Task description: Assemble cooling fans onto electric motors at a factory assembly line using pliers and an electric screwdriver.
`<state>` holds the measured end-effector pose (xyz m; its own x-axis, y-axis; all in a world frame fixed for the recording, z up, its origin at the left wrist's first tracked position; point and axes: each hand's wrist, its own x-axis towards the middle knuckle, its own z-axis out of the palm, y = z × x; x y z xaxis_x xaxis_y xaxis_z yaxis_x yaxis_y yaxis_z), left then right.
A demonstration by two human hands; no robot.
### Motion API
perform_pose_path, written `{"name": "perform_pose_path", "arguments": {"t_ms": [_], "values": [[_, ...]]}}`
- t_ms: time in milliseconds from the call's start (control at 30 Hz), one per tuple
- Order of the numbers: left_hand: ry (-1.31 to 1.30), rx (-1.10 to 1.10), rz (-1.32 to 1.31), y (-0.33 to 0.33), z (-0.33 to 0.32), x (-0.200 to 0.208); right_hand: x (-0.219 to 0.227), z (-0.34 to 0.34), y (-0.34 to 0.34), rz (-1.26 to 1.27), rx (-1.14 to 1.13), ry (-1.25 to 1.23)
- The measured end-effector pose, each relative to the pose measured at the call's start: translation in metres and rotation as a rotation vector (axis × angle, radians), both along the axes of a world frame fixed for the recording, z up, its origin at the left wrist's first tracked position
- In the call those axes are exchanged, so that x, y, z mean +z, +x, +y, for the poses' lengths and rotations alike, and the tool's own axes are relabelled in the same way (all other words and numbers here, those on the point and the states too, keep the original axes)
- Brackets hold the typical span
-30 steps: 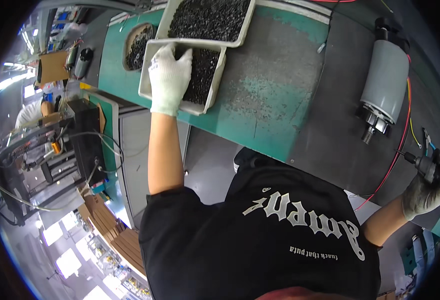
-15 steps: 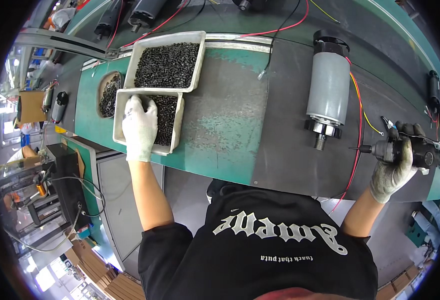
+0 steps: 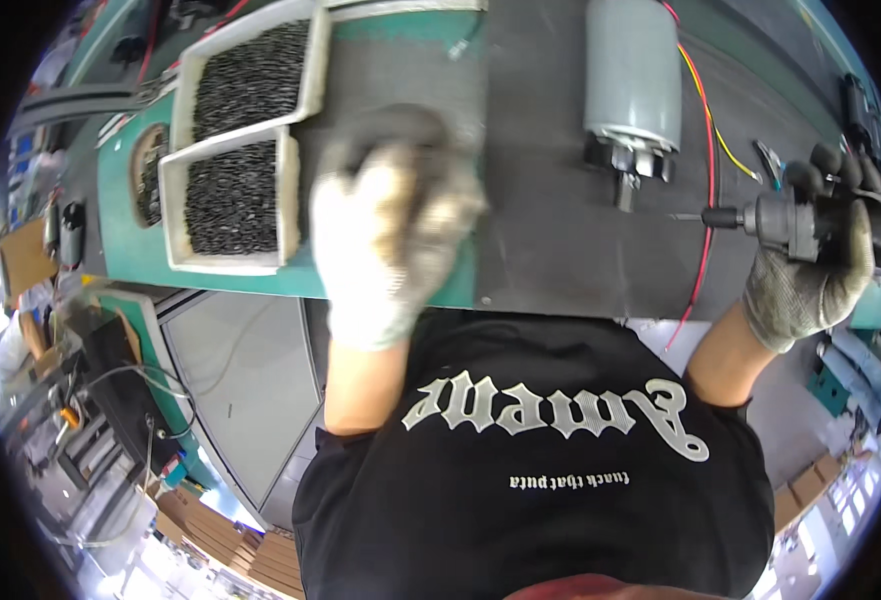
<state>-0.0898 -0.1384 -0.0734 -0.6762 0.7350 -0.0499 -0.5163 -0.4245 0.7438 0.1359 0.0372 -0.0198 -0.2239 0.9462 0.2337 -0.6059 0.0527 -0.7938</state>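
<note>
My gloved left hand is over the worktable, right of a white bin of small black metal parts. Motion smears its fingers, so I cannot see whether it holds anything. In my gloved right hand is a dark power screwdriver, its thin bit pointing left. Between my hands, at the far side, a grey cylindrical motor lies with its shaft toward me. The bit's tip is to the right of the shaft and apart from it.
A second white bin of black parts stands behind the first, with a small oval container to their left. A red wire trails over the table's front edge. Pliers lie beyond the screwdriver; more motors are at far right.
My left hand has come out of the nearer bin and moved right. The view has shifted, so the bins and motor appear higher and further left. My right hand still holds the screwdriver.
</note>
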Motion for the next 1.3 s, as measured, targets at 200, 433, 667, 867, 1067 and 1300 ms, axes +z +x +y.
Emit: {"name": "perform_pose_path", "arguments": {"t_ms": [200,433,667,867,1067,1300], "values": [[0.190,-0.537,-0.572,0.060,0.035,-0.011,0.000,-0.041,-0.033,-0.167,-0.162,0.067],[0.133,-0.573,-0.693,0.072,0.039,-0.007,-0.002,-0.043,-0.025,-0.218,-0.210,0.137],[-0.341,-0.613,-0.301,0.076,0.028,-0.007,-0.009,-0.028,-0.013,-0.274,-0.190,0.174],[-0.245,-0.596,-0.502,0.091,0.026,-0.022,-0.010,-0.030,-0.017,-0.321,-0.216,0.212],[-0.041,-0.790,-0.776,0.084,0.023,-0.029,-0.014,-0.032,-0.011,-0.358,-0.254,0.286],[-0.140,-0.629,-0.812,0.082,0.034,-0.049,-0.017,-0.019,-0.027,-0.040,0.189,0.163]]}}
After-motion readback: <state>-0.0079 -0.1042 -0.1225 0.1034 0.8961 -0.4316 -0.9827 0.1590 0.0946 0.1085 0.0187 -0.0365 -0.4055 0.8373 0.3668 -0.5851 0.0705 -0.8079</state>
